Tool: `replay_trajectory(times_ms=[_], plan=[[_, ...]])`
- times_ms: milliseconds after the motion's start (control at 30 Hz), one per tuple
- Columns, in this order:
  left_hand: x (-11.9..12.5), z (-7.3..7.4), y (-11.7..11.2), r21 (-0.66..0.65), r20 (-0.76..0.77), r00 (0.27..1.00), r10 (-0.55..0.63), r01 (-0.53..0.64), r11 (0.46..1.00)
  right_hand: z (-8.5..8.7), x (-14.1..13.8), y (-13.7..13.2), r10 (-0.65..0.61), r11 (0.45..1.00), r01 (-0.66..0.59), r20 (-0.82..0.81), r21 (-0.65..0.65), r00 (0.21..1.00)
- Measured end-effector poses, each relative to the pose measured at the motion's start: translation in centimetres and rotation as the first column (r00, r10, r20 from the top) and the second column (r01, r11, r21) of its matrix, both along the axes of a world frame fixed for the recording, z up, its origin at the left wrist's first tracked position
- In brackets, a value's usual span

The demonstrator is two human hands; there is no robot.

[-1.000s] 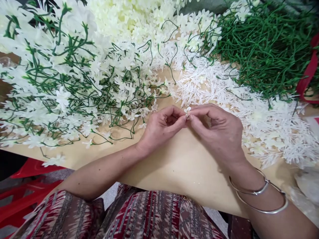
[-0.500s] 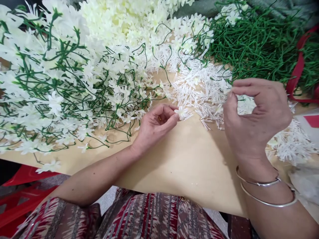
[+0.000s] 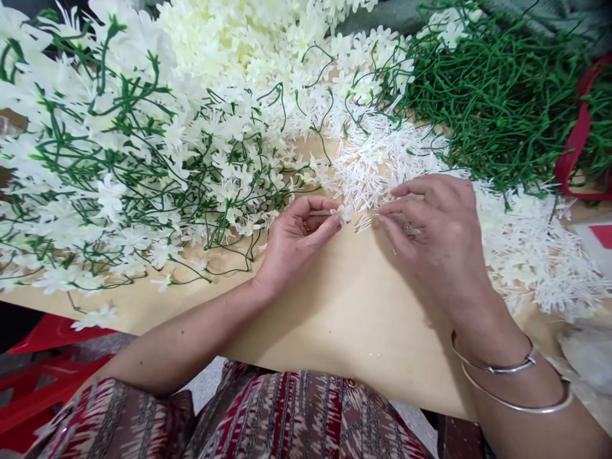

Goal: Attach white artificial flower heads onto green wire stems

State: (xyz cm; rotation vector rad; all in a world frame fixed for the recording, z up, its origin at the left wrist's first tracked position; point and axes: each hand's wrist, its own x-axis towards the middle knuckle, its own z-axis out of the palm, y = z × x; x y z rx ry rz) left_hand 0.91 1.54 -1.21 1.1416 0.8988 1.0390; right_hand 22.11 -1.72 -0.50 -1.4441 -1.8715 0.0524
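Note:
My left hand (image 3: 299, 239) pinches a small white artificial flower (image 3: 343, 214) between thumb and forefinger, above the bare table paper. Close by on its right, my right hand (image 3: 430, 233) has its thumb and forefinger brought together. Thin white stamen-like sticks (image 3: 364, 223) show at its fingertips; whether they are gripped or lie behind the tips I cannot tell. Just beyond both hands spreads a heap of the same white sticks (image 3: 368, 159). To the left of my left hand lies a large pile of white flowers on green stems (image 3: 229, 172).
Green plastic stems (image 3: 497, 95) are heaped at the back right, beside a red ribbon (image 3: 576, 137). Loose cream-white blossoms (image 3: 229, 38) are piled at the back. More white sticks (image 3: 564, 274) lie right of my right hand. A red stool (image 3: 52, 376) stands below the table (image 3: 325, 319).
My right hand has come down and left, from above the white sticks to beside the flower. My left hand stays almost in place, still pinching the flower.

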Motion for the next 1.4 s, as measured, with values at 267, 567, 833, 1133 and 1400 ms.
replay_trajectory(times_ms=[267, 567, 833, 1133, 1400], plan=[[0.1, -0.1, -0.2, 0.053, -0.001, 1.000, 0.021, -0.021, 0.998, 1.0, -1.2, -0.5, 0.031, 0.999, -0.021, -0.333, 0.033, 0.942], [0.2, 0.2, -0.2, 0.035, -0.032, 0.999, 0.036, -0.035, 0.999, 1.1, -2.5, -1.2, 0.045, 0.991, -0.099, -0.459, -0.094, 0.887], [0.5, 0.7, -0.4, 0.018, -0.043, 0.997, 0.067, -0.066, 0.998, 1.5, -2.8, -1.5, -0.054, 0.988, -0.034, -0.539, -0.153, 0.841], [0.5, 0.6, -0.8, 0.021, -0.072, 0.997, 0.036, -0.035, 0.999, 0.9, -3.8, -1.8, -0.138, 0.984, 0.055, -0.539, -0.167, 0.831], [0.8, 0.4, -1.0, 0.029, -0.075, 0.997, 0.011, -0.009, 1.000, 0.2, -4.6, -1.8, -0.110, 0.993, 0.079, -0.490, -0.084, 0.865]])
